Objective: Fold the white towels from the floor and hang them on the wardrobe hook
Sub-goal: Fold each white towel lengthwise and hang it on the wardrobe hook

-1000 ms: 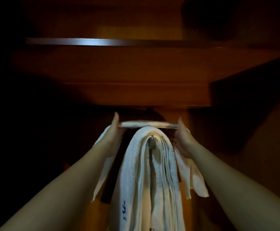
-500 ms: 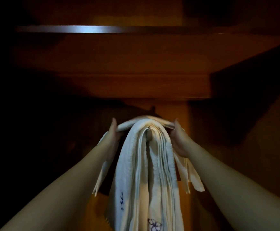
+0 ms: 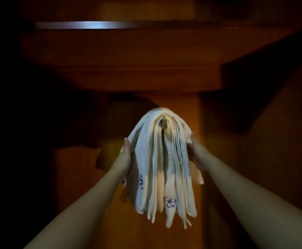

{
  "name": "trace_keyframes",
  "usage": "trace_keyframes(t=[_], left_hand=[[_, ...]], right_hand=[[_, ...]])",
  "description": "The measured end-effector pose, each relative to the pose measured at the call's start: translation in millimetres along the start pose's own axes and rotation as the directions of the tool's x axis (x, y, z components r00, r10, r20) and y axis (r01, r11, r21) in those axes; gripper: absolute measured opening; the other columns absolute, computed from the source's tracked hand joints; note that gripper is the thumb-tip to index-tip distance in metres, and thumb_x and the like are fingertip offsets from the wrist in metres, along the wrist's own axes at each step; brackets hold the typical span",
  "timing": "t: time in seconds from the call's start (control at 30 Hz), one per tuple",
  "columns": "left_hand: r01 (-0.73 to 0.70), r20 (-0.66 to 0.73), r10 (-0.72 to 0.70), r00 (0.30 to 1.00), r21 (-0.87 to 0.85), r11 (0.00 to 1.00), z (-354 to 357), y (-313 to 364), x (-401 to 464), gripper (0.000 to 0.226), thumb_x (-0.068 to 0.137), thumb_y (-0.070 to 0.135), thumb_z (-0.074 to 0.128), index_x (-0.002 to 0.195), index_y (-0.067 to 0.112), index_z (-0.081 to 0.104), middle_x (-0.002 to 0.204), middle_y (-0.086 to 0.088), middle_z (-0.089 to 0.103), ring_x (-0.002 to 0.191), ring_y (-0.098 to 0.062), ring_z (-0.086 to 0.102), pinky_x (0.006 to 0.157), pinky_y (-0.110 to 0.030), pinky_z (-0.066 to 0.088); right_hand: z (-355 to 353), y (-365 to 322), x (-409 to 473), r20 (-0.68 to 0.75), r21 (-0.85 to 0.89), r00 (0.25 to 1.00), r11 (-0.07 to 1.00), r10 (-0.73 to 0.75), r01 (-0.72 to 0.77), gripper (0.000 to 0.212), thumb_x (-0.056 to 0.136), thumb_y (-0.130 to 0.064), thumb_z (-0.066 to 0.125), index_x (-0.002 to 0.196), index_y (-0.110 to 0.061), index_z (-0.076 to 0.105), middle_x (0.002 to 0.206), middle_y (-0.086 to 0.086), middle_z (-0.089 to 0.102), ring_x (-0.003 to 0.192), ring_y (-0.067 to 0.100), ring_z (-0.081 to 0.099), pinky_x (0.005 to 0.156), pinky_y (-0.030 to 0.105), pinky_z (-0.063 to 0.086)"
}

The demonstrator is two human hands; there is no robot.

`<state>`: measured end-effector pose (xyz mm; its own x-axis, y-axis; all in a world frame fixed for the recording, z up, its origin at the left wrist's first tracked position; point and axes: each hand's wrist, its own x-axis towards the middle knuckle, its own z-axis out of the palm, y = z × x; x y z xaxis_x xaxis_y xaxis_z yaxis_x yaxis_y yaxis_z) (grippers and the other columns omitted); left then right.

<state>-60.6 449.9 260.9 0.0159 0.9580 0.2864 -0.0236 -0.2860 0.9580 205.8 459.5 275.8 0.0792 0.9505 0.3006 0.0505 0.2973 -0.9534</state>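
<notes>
Several folded white towels hang draped over a small metal wardrobe hook, which peeks out at the fold. One layer has a purple flower print near its lower end. My left hand lies against the left side of the bundle, thumb up, fingers behind the cloth and hidden. My right hand lies against the right side in the same way. The outermost towel lies over the top of the stack.
The hook sits on a brown wooden wardrobe panel in dim light. A wooden shelf juts out above, with a pale metal rail higher up. Dark shadow fills both sides.
The towel I held stretched flat above the hook has come down over the stack. Both hands slid down from its top edge to the sides of the bundle.
</notes>
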Motion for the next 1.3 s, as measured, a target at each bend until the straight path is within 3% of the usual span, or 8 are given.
trace_keyframes(t=[0.17,0.27,0.33,0.7,0.77,0.9,1.03,1.3], left_hand=[[0.037,-0.163,-0.013,0.987,0.146,0.989,-7,-14,-47,0.078,0.098,0.072,0.019,0.115,0.014,0.068,0.096,-0.001,0.068,0.088,-0.016,0.063,0.067,-0.03,0.044],[0.064,-0.105,-0.049,0.993,0.141,0.988,-13,-21,-85,0.058,0.103,0.06,0.035,0.125,0.015,0.064,0.116,-0.003,0.066,0.102,-0.019,0.061,0.074,-0.033,0.048],[0.0,-0.028,0.008,1.0,0.297,0.955,-16,-28,-113,0.048,0.106,0.047,0.04,0.134,0.014,0.059,0.125,-0.009,0.064,0.105,-0.021,0.061,0.073,-0.03,0.047],[-0.189,0.42,-0.129,0.898,0.634,0.75,23,-134,-272,0.048,0.102,0.036,0.053,0.148,0.021,0.047,0.149,-0.003,0.052,0.13,-0.015,0.052,0.098,-0.03,0.044],[-0.221,0.492,-0.173,0.853,0.642,0.734,39,-155,-301,0.05,0.103,0.038,0.051,0.15,0.025,0.043,0.149,0.0,0.05,0.116,-0.005,0.054,0.079,-0.019,0.04],[-0.241,0.583,-0.232,0.779,0.618,0.748,80,-195,-351,0.049,0.103,0.038,0.052,0.15,0.027,0.043,0.15,0.003,0.049,0.127,-0.011,0.052,0.086,-0.018,0.038],[-0.25,0.674,-0.301,0.675,0.593,0.766,134,-247,-403,0.041,0.103,0.034,0.053,0.143,0.026,0.051,0.144,0.002,0.053,0.1,0.002,0.052,0.068,-0.013,0.038],[-0.364,0.764,-0.463,0.45,0.63,0.686,287,-340,-501,0.037,0.103,0.033,0.052,0.138,0.023,0.057,0.139,0.0,0.057,0.122,-0.018,0.057,0.088,-0.03,0.044]], right_hand=[[-5,11,-61,-0.233,-0.1,0.972,0.994,0.015,-0.039,0.064,0.102,-0.066,0.028,0.126,-0.018,0.064,0.127,0.005,0.065,0.111,0.019,0.06,0.102,0.04,0.038],[-3,18,-111,-0.31,-0.225,0.951,0.973,-0.015,-0.058,0.039,0.102,-0.06,0.038,0.102,-0.031,0.065,0.118,-0.002,0.068,0.089,0.004,0.059,0.074,0.025,0.039],[-1,28,-148,-0.335,-0.384,0.942,0.916,-0.023,-0.114,0.041,0.1,-0.06,0.043,0.114,-0.029,0.066,0.122,-0.001,0.067,0.083,0.001,0.054,0.064,0.023,0.034],[-2,108,-380,-0.17,-0.772,0.963,0.579,0.208,-0.261,0.058,0.101,-0.049,0.053,0.152,-0.024,0.041,0.159,0.003,0.038,0.143,0.023,0.041,0.111,0.038,0.037],[-16,127,-418,-0.186,-0.776,0.951,0.556,0.249,-0.297,0.058,0.101,-0.049,0.053,0.153,-0.025,0.04,0.161,0.003,0.036,0.143,0.022,0.04,0.112,0.037,0.036],[-49,173,-489,-0.287,-0.749,0.9,0.51,0.327,-0.424,0.059,0.099,-0.051,0.054,0.152,-0.026,0.041,0.16,0.0,0.038,0.143,0.019,0.041,0.115,0.036,0.034],[-94,227,-568,-0.391,-0.689,0.822,0.461,0.414,-0.559,0.055,0.099,-0.047,0.055,0.148,-0.024,0.047,0.152,0.0,0.047,0.138,0.018,0.046,0.106,0.027,0.032],[-199,316,-700,-0.528,-0.545,0.619,0.328,0.581,-0.772,0.049,0.099,-0.04,0.057,0.145,-0.022,0.052,0.151,0.002,0.05,0.132,0.024,0.052,0.103,0.031,0.039]])
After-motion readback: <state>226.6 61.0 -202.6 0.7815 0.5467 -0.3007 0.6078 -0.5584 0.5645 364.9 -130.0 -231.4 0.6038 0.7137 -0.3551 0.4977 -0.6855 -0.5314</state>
